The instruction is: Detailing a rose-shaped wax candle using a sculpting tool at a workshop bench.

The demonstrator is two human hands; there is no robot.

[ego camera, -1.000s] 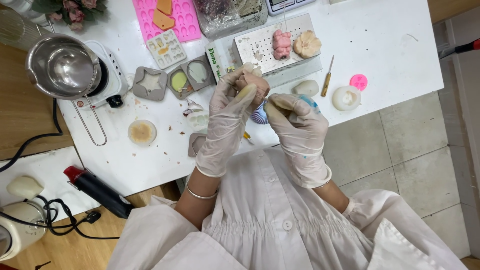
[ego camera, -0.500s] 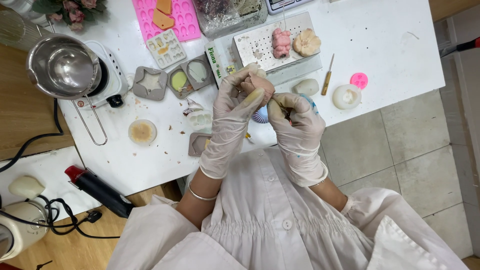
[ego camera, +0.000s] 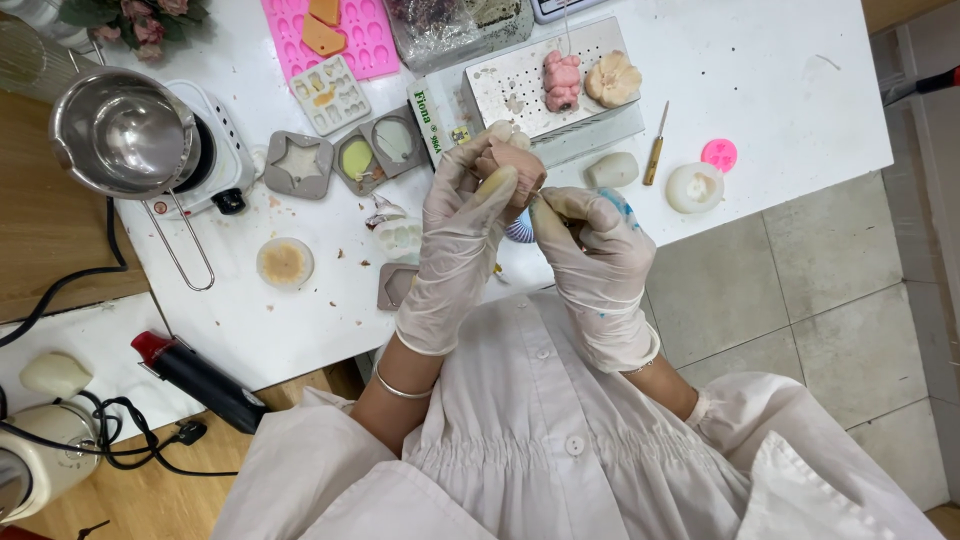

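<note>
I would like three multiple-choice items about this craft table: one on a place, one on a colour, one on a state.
1. Where does the metal pot stand?
A. on the white hot plate at the table's left end
B. on the floor tiles
C. on the perforated tray

2. What colour is the large mould sheet at the table's top edge?
A. green
B. pink
C. black

3. How is the small pink figure held?
A. it lies alone on the table
B. it hangs from a string
C. the gloved left hand grips it, with the gloved right hand close beside it

Answers: 1 A, the pot sits on the hot plate; 2 B, the sheet is plainly pink; 3 C, the left-hand fingers wrap around the figure above the table.
</note>
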